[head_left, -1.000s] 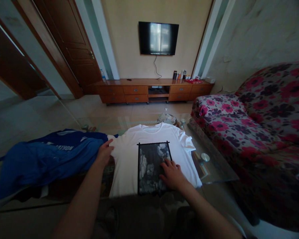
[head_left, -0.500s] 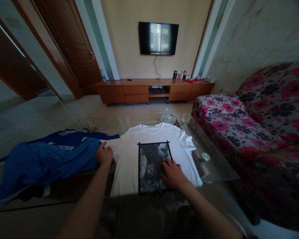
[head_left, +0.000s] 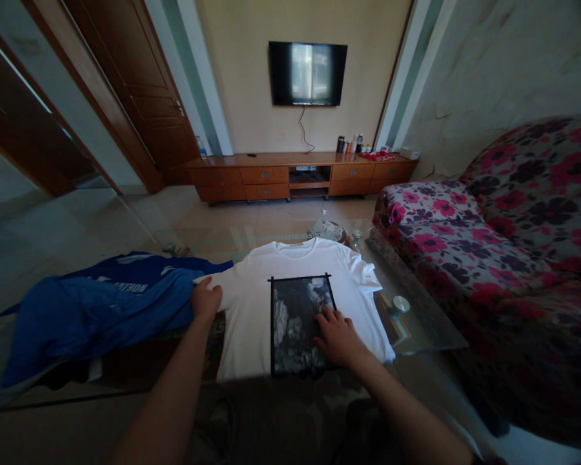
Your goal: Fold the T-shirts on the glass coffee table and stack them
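Note:
A white T-shirt (head_left: 252, 284) lies spread on the glass table, its neckline toward the far side. On its front is a dark print (head_left: 295, 329) with a black border. My left hand (head_left: 206, 299) is closed on the end of the left-side sleeve, fingertips at the sleeve's edge. My right hand (head_left: 337, 330) lies on the right part of the print, palm down with fingers spread. Blue clothes (head_left: 111, 307) with white lettering lie heaped beside my left hand, close to the sleeve.
The glass table (head_left: 430, 329) has an edge at the right, near a floral-covered sofa (head_left: 445, 239). Beyond it stands a wooden TV cabinet (head_left: 266, 175) with bottles and cans (head_left: 351, 144) on top. A television (head_left: 308, 73) hangs on the wall.
My left hand's fingers have drawn together on the sleeve end, and the hand has shifted very slightly right. My right hand stays on the print.

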Demonstrator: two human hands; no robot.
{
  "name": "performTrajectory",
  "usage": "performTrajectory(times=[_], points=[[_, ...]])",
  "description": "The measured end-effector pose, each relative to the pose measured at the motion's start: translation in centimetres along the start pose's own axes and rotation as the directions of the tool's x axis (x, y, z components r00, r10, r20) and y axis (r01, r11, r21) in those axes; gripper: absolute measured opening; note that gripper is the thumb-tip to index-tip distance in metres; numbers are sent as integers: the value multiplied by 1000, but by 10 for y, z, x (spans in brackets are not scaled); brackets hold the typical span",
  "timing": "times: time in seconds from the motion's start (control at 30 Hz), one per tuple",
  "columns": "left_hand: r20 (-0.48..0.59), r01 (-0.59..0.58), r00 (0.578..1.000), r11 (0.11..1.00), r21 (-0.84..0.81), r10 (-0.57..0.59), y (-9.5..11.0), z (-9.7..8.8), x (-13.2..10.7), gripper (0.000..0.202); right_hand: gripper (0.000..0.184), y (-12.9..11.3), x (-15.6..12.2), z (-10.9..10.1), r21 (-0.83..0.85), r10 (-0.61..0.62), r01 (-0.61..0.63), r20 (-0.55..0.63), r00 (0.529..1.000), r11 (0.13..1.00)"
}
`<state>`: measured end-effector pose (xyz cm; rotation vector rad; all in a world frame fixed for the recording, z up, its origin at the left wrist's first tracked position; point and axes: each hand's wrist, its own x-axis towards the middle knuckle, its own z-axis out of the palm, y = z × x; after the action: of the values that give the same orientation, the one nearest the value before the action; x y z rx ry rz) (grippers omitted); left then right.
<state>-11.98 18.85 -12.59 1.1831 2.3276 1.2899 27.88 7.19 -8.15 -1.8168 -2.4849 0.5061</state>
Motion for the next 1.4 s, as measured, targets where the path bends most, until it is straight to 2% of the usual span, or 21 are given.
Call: performTrajectory(times=[0.07,0.13,0.17,0.23,0.27,0.3,0.33,0.4,0.47,0.53,0.6,0.67,0.77,0.83,1.0,1.07,1.1,1.17,1.3,1.33,1.4], points=[[54,-214,977,961,174,208,12,1,-13,64,51,0,0,0,0,2,-2,-1,1000,1000],[214,-419,905,857,300,368,29,4,-31,73,51,1,0,1,-5,2,-2,4,1000,1000],[324,-509,851,799,321,413,38,5,-41,77,52,1,0,1,-8,0,0,5,1000,1000],[564,-679,693,668,303,449,54,7,-61,84,53,2,0,2,-11,-2,2,7,1000,1000],[645,-734,624,614,291,441,60,6,-69,87,53,3,1,3,-11,-2,3,6,1000,1000],[692,-767,582,570,294,427,64,6,-75,90,53,4,1,3,-11,-3,3,6,1000,1000],[706,-781,574,536,320,415,67,6,-80,91,54,4,1,3,-11,-2,2,10,1000,1000],[676,-763,625,490,422,391,67,5,-84,87,54,4,0,2,-12,0,0,23,1000,1000],[647,-730,674,458,507,357,64,5,-85,69,55,4,0,1,-10,1,-1,37,999,1000],[639,-708,697,453,542,325,61,7,-85,45,55,4,-1,1,-6,2,-1,40,999,1000],[619,-695,709,477,537,337,59,10,-87,38,55,3,-1,1,-5,2,-1,35,999,1000],[609,-696,706,511,504,361,57,12,-89,39,55,4,-1,1,-6,-4,4,27,1000,1000],[701,-720,640,562,407,313,54,14,-88,41,56,5,0,2,-8,-13,13,21,1000,1000],[722,-689,631,632,354,285,50,11,-79,38,56,5,-1,3,-10,-14,14,17,1000,1000],[455,-566,799,745,351,393,29,-7,-36,37,55,6,-1,3,-21,-20,20,7,1000,1000],[484,-523,818,754,398,311,17,-14,-24,31,55,5,-1,3,-20,-24,24,8,1000,1000],[525,-512,810,753,414,263,12,-16,-21,27,55,5,-1,3,-18,-22,22,11,1000,1000],[623,-519,759,753,405,189,3,-19,-23,22,56,4,-1,2,-12,-14,15,22,1000,1000],[768,-522,627,803,287,133,-1,-21,-39,56,56,4,0,1,-5,-7,8,34,999,1000],[784,-514,607,817,261,132,1,-21,-42,61,56,4,0,1,-6,-8,8,36,999,1000],[777,-502,614,828,250,138,4,-22,-45,57,56,4,0,2,-8,-10,10,37,999,1000]])
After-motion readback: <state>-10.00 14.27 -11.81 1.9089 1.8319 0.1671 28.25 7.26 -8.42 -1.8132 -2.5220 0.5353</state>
